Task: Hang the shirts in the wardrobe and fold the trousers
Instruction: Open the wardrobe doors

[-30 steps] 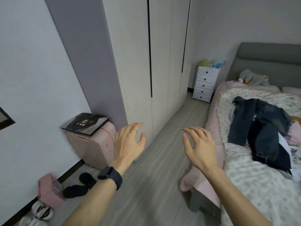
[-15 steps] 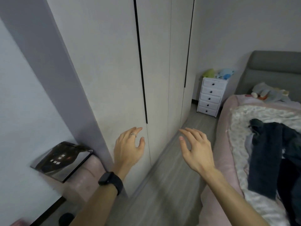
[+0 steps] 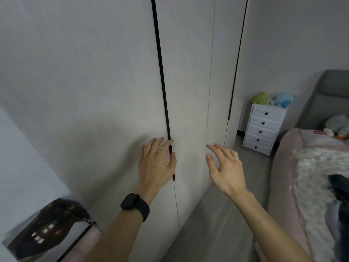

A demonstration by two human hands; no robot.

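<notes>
I've closed in on the wardrobe (image 3: 94, 82), which now fills the left and centre of the frame. My left hand (image 3: 157, 163) has reached its black handle strip (image 3: 160, 63) and lies flat over it, my right hand (image 3: 224, 167) has come close to the door, and the trousers (image 3: 340, 188) have slid to the right edge

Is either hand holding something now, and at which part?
Right hand: nothing. Left hand lies on the wardrobe door at the lower end of its black handle strip; whether it grips cannot be told.

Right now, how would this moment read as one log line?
left hand: open, at handle | right hand: open, empty | wardrobe: shut | dark clothes: on bed
</notes>
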